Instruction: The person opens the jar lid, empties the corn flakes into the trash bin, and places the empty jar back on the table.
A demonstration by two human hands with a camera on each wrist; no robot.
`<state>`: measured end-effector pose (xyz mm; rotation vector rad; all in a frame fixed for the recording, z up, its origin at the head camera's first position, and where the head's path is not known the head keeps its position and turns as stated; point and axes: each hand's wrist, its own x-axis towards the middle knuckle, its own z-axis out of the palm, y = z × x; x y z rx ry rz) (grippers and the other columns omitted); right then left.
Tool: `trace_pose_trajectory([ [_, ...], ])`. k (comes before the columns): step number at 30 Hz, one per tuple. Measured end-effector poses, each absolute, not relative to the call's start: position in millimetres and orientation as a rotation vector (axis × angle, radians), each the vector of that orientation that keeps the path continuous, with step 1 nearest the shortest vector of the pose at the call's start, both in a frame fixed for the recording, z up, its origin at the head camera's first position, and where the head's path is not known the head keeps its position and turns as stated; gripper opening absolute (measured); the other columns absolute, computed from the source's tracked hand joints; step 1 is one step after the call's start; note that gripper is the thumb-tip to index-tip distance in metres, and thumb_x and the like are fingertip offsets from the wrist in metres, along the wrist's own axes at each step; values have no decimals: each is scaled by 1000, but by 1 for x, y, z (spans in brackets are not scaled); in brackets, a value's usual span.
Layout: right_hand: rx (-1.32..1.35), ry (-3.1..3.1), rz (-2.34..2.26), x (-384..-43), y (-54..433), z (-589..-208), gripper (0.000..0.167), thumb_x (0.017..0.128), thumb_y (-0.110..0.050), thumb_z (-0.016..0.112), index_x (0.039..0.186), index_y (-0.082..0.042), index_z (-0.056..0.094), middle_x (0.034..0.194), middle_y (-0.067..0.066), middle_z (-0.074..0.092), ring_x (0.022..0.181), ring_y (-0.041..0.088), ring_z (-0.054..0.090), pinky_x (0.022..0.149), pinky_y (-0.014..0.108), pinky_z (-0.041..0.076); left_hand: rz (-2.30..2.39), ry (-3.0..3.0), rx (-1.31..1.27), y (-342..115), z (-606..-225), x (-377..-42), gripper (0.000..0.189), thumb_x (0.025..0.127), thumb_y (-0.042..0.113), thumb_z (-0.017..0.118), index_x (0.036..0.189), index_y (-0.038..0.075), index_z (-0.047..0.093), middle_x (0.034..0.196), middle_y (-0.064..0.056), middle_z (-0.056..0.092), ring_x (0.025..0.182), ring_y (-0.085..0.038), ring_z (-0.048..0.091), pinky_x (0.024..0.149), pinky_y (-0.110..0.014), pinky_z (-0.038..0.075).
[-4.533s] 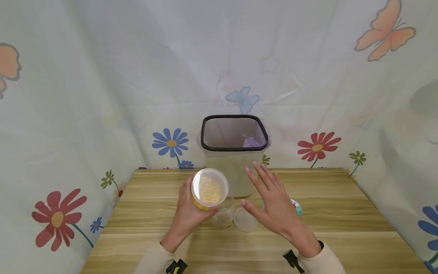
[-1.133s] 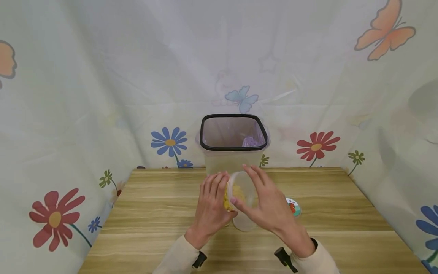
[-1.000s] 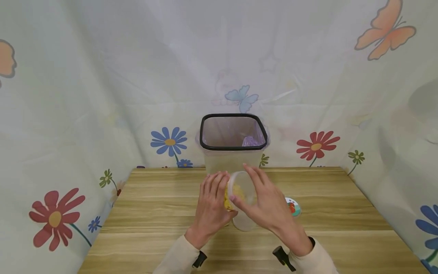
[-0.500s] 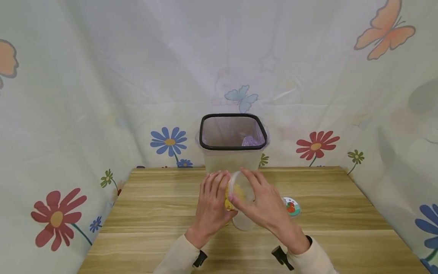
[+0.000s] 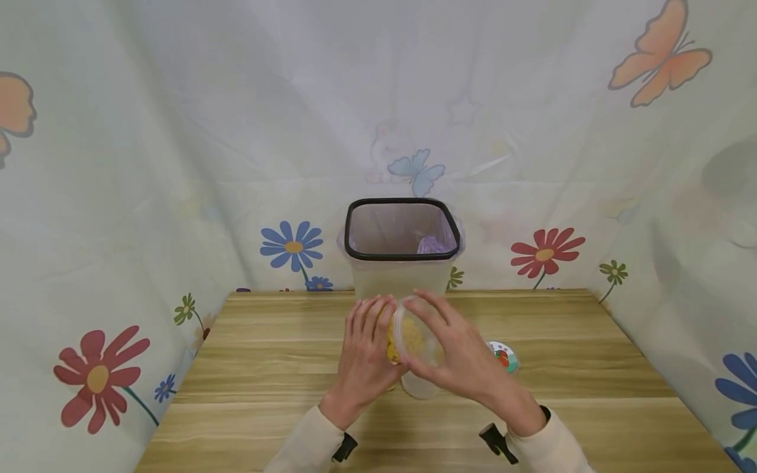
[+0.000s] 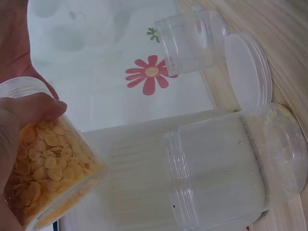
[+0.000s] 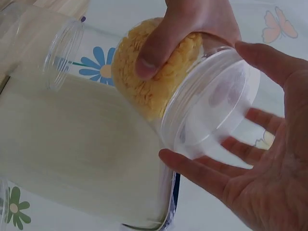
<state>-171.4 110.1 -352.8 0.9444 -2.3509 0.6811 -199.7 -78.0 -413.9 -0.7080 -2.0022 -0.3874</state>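
Note:
My left hand (image 5: 367, 348) grips a clear jar of yellow cornflakes (image 7: 132, 82), tilted so its top faces right. Across that top sits a translucent lid (image 7: 211, 108). My right hand (image 5: 467, 358) spans this lid, thumb and fingertips at opposite sides of its rim. In the left wrist view, the left thumb lies across the jar near its neck. Below the hands stands an empty clear jar (image 6: 221, 168), with crumbs around its base; the hands mostly hide it in the head view. A loose translucent lid (image 5: 421, 386) lies beside it on the table.
A bin (image 5: 402, 279) with a black rim and a purple liner stands behind the hands. Another empty clear jar (image 6: 192, 45) is near the loose lid. Right of the right hand shows a round label (image 5: 503, 357) with a red picture. Printed curtains surround the wooden table (image 5: 284, 341).
Earlier, the left hand held the jar with its lid facing up and the right hand was apart. The jar has since turned rightward; lately the right fingers have shifted round the lid's rim.

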Motion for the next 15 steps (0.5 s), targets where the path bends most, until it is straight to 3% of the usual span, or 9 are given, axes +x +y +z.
trace_pose_trajectory([
  [7, 1176, -2295, 596, -175, 116, -353, 87, 70, -21, 89, 145, -18, 46, 155, 11, 36, 144, 34, 35, 103, 53, 47, -410, -1996, -717, -80, -416, -200, 111, 49, 51, 93, 138, 5, 45, 137, -10, 53, 127, -28, 48, 110, -50, 39],
  [15, 1211, -2318, 600, -173, 116, -351, 95, 68, -19, 90, 149, -15, 40, 162, 10, 25, 150, 32, 25, 105, 53, 46, -439, -1994, -710, -81, -414, -199, 110, 49, 44, 93, 139, 4, 44, 138, -11, 52, 127, -29, 48, 109, -49, 40],
])
